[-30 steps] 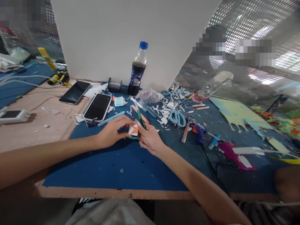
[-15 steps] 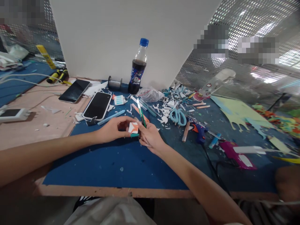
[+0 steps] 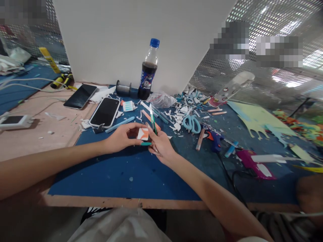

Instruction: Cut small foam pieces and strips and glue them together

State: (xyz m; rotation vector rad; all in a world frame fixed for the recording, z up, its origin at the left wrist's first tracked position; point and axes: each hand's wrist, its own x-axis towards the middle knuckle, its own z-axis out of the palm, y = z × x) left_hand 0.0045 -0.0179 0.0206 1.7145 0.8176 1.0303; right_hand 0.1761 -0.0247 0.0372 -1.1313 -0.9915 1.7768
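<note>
My left hand (image 3: pixel 123 137) is closed, its thumb and fingers curled round a small white block with orange markings (image 3: pixel 143 134). A narrow teal piece (image 3: pixel 146 144) shows at the left thumb tip; what it is I cannot make out. My right hand (image 3: pixel 161 144) grips a green-handled craft knife (image 3: pixel 153 122), its silver blade pointing up and away from me. The right fingertips meet the block's right side. Just beyond the hands lie an orange stick (image 3: pixel 147 116) and a light blue stick (image 3: pixel 120 124).
Behind stand a Pepsi bottle (image 3: pixel 148 75) and a wire spool (image 3: pixel 123 88). Two phones, one being the white-cased phone (image 3: pixel 105 113), lie left. To the right are blue scissors (image 3: pixel 191 124), a blue glue gun (image 3: pixel 215 139), a magenta glue gun (image 3: pixel 254 164) and foam scraps (image 3: pixel 188 106).
The knife blade has turned more upright in my right hand. The block stays between both hands, its orange-marked face showing more clearly. My view has tilted slightly.
</note>
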